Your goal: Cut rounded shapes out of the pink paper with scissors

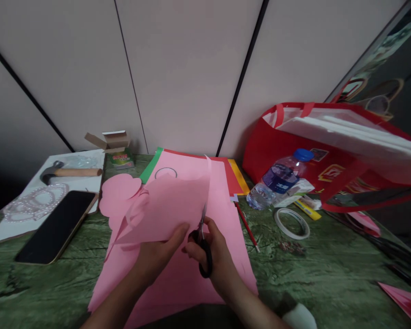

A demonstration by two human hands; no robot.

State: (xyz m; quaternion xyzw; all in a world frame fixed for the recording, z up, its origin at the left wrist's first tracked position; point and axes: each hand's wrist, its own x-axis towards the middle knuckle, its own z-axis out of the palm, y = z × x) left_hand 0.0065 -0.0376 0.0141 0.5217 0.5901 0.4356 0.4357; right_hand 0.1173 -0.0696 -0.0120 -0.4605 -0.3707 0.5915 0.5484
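My left hand point(160, 258) pinches the lower edge of a pink paper sheet point(171, 208), thumb on top and fingers hidden underneath. In my right hand point(219, 256) is a pair of scissors point(207, 260) with black handles, its blades pointing up at the right side of that sheet. A narrow strip of paper curls up beyond the blades. Beneath both hands lies a stack of pink paper point(233, 274). Left of the held sheet sits a pink scalloped cut-out point(119, 194), partly covered.
A phone point(56, 228), hammer point(77, 172), bead strings point(36, 201) and opened small box point(121, 155) stand left. To the right are a red pencil point(247, 226), water bottle point(281, 178), tape roll point(292, 224), yellow cutter point(308, 210) and large red bag point(294, 132). A wall panel closes the back.
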